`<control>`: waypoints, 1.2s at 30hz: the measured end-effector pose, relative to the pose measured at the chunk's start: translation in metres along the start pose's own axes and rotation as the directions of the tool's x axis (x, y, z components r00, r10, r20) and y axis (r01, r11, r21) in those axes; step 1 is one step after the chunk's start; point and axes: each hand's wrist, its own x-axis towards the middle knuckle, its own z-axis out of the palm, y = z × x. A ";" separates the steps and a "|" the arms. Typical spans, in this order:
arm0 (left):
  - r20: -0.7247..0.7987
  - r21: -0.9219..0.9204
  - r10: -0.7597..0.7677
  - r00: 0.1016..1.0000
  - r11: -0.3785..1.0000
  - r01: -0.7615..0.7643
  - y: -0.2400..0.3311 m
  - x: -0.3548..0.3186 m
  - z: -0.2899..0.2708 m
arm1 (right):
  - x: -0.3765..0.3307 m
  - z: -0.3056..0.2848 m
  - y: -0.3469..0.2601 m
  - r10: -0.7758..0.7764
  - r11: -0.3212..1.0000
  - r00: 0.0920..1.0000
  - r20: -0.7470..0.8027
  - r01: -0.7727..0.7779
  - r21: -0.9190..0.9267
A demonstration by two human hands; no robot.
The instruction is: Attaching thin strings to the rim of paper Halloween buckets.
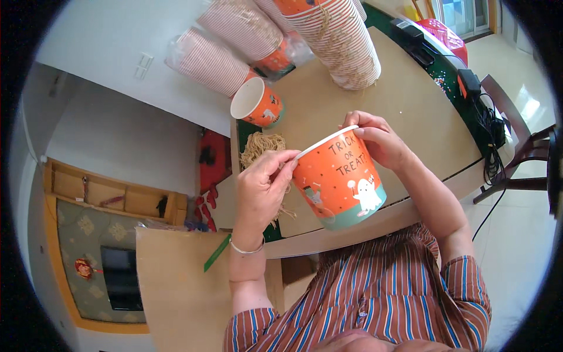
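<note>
Farthest left of the fingers, a black television (120, 276) hangs on the wall, and nearer to them stands a cardboard sheet (185, 287) with a green strip (217, 252) at its right edge. Ahead of the left fingertips lie clear-bagged sleeves of nested paper cups (208, 61), and closer in, an orange-and-green paper cup (252, 100) shows its open mouth. The left hand (261, 182), with a bangle (247, 251) at its wrist, has thumb and fingers clamped on the left side of an orange Halloween paper bucket (346, 182). A heap of tan raffia-like string (262, 145) lies just behind these fingers, with loose strands below them.

The bucket is tilted between the two hands, its white ghost and teal base facing the camera. Beyond it, ahead of the right fingers, rises a tall stack of nested cups (352, 58) with tan strands along its side. The right hand (381, 141) pinches the rim's right side, thumb on the outer wall. Farther right of those fingers are a black power adapter (469, 84), coiled cables (491, 146) and a dark wooden chair (528, 152).
</note>
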 end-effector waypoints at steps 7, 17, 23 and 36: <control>0.056 0.094 0.169 0.984 0.980 -0.174 0.002 0.000 -0.005 | -0.001 0.005 -0.002 0.018 1.000 1.000 -0.009 -0.018 0.000; 0.103 -0.079 0.143 0.984 0.988 -0.136 0.004 -0.005 -0.001 | -0.001 0.006 -0.003 0.012 0.998 1.000 0.002 -0.012 0.055; 0.158 -0.163 0.116 0.981 0.983 -0.090 -0.007 -0.007 0.000 | -0.002 0.007 -0.010 -0.010 1.000 1.000 0.020 0.011 -0.017; 0.249 -0.431 -0.024 0.968 0.892 0.133 -0.011 -0.012 -0.001 | 0.002 -0.003 -0.003 0.006 0.917 1.000 0.014 -0.011 0.399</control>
